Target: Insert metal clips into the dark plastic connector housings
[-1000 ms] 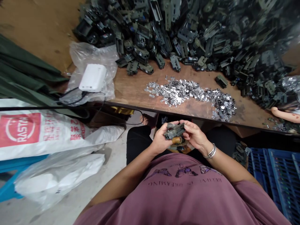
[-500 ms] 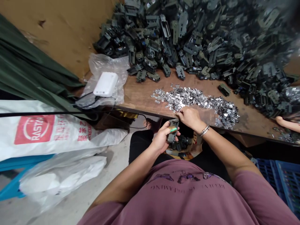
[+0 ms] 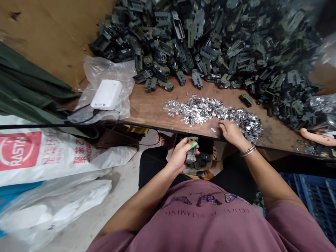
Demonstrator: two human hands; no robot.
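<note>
My left hand (image 3: 181, 154) is wrapped round a dark grey plastic part (image 3: 190, 151), with green and orange at the thumb, above an open box of dark parts (image 3: 201, 161). My right hand (image 3: 231, 132), a metal bracelet at its wrist, is at the table's front edge beside the heap of small shiny metal pieces (image 3: 203, 109). Its fingers are pressed together, and whatever may be between the fingertips is too small to make out. A loose metal piece (image 3: 213, 130) lies left of these fingertips.
A big pile of dark plastic parts (image 3: 189, 38) covers the back of the wooden table (image 3: 147, 108). A white device (image 3: 107, 94) rests on clear plastic at the left. Another person's arm (image 3: 317, 137) reaches in at right. Blue crates (image 3: 315, 192) stand lower right.
My right hand has moved right along the table edge, away from the part in my left hand. The view has shifted slightly. My left hand still holds the dark part.
</note>
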